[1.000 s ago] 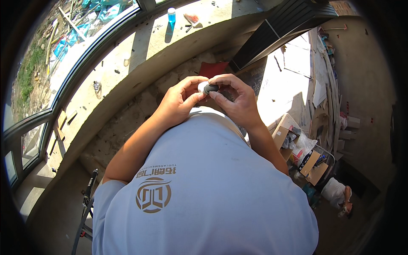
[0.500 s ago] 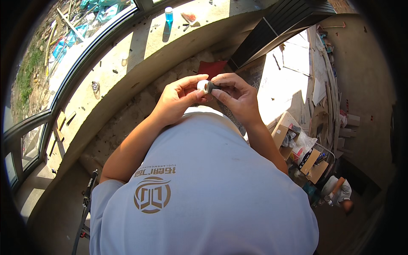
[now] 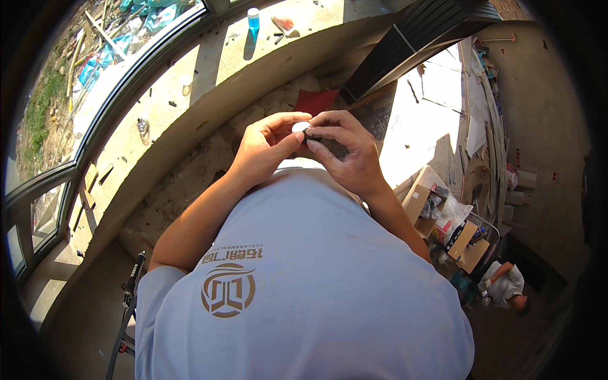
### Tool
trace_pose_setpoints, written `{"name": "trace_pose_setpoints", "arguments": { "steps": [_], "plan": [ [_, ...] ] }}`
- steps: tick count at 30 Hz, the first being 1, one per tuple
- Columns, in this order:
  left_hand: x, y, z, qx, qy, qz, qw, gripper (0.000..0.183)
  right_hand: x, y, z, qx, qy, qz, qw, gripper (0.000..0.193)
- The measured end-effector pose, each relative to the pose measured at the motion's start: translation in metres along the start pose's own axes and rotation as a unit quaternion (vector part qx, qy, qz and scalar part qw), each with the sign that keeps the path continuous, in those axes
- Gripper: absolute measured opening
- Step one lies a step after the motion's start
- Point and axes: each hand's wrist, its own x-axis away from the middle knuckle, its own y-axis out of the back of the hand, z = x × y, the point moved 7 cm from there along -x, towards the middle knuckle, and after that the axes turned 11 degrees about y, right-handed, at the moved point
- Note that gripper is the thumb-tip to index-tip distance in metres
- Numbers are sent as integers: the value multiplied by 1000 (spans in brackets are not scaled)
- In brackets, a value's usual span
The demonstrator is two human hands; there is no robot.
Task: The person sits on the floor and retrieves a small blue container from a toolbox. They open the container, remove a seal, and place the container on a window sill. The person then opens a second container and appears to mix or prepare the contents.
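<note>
In front of my chest, my left hand (image 3: 266,142) pinches a small white rounded piece (image 3: 300,127) between thumb and fingertips. My right hand (image 3: 351,149) meets it from the other side, its fingertips against a dark part joined to or touching the white one. What this small item is cannot be made out, since my fingers cover much of it. Both hands are close together, fingertips nearly touching.
A concrete ledge (image 3: 209,82) under the window carries a bottle of blue liquid (image 3: 253,22) and scraps. Dark panels (image 3: 405,50) lean at the far right. Opened cardboard boxes (image 3: 465,240) and another person (image 3: 505,282) are at the right. A red piece (image 3: 315,101) lies beyond my hands.
My right hand's fingers have shifted over the dark part, covering more of it, and the white piece has turned. The other person's posture at the right has changed slightly.
</note>
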Motion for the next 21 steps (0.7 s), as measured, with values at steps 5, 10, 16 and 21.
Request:
{"name": "trace_pose_setpoints", "arguments": {
  "steps": [5, 10, 16, 21],
  "plan": [
    [0, -3, 0, -7, 2, -15, 1000, 27, 7, -7, -4, -20, -40, -27, 999, 34],
    [4, -4, -5, -44, -13, -28, 999, 26, 5, -9, 0, -26, -20, -27, 999, 35],
    [6, -4, -4, -26, -2, -8, 1000, 31, 5, -8, 3, -1, -15, -30, 999, 28],
    [9, -6, -3, -63, -33, -2, 997, 35, 6, -5, -10, -23, -33, -43, 998, 26]
  ]
}}
